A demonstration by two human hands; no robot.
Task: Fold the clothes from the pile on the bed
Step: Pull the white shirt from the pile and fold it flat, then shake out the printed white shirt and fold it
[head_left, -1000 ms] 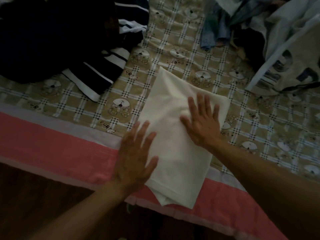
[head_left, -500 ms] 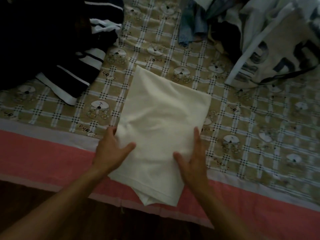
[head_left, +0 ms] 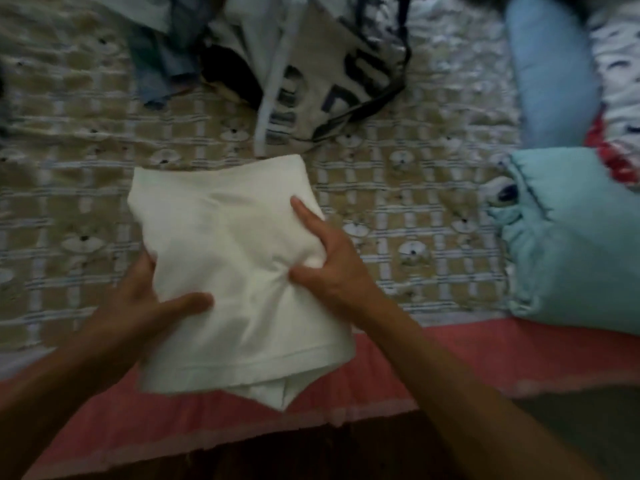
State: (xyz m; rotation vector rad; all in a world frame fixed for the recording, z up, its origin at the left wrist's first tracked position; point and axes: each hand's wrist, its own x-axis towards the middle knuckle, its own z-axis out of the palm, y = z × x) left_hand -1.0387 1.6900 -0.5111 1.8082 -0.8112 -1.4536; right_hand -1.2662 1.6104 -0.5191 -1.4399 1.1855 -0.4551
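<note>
A folded white garment (head_left: 235, 244) is held up slightly over the near edge of the bed. My left hand (head_left: 145, 299) grips its left side, thumb lying on top and fingers hidden underneath. My right hand (head_left: 329, 258) grips its right side, index finger stretched along the top and thumb pressing into a crease. The pile of unfolded clothes (head_left: 311, 64) lies beyond it, with a grey printed garment on top and a blue denim piece (head_left: 162, 64) to the left.
The bed has a beige checked sheet (head_left: 415, 202) with a pink border (head_left: 450, 358) along the near edge. Light blue folded clothes (head_left: 571, 244) sit at the right, with a patterned red and white fabric (head_left: 616, 98) behind them. Dark floor lies below.
Both hands went from pressing flat on the white garment to gripping its sides. The garment is lifted and shifted right; the view swung right, dropping the dark striped clothes out of sight.
</note>
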